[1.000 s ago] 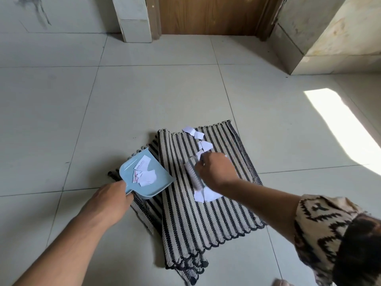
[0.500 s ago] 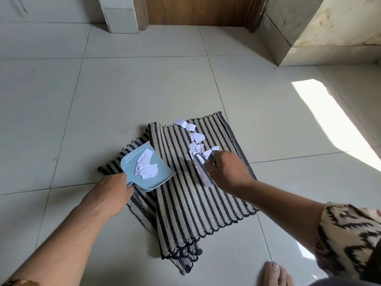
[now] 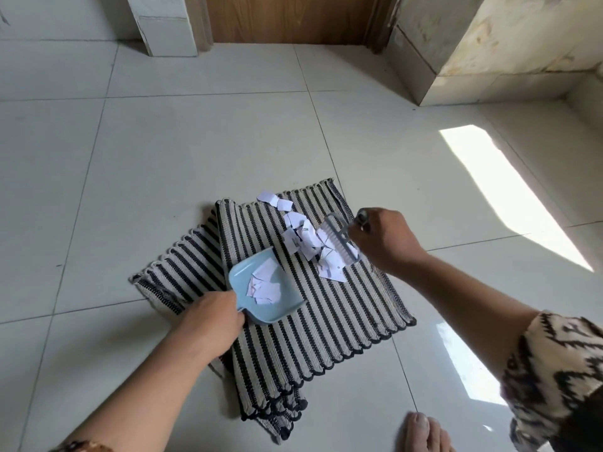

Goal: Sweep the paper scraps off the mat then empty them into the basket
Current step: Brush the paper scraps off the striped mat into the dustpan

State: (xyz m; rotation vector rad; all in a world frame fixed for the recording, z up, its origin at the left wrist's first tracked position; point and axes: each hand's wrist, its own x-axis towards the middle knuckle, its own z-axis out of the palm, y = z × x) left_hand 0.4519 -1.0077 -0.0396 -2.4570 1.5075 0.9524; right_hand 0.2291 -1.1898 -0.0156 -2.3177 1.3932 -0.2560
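A black-and-cream striped mat [image 3: 326,314] lies folded on the tiled floor. White paper scraps [image 3: 305,238] are strewn in a line across its upper middle. My right hand [image 3: 380,239] grips a small grey hand brush [image 3: 341,238] whose bristles rest against the right side of the scrap pile. My left hand [image 3: 212,321] holds the handle of a light blue dustpan [image 3: 261,285], which sits on the mat left of the scraps with a few scraps inside. No basket is in view.
Pale floor tiles [image 3: 163,141] surround the mat. A wooden door [image 3: 293,17] and a white post [image 3: 163,24] stand at the back, a stone wall corner [image 3: 456,53] at the right. Bare toes [image 3: 424,435] show near the bottom edge.
My right hand has moved the brush from the mat's middle to the right side of the scraps, which are now gathered into a pile. The dustpan has shifted slightly right onto the mat.
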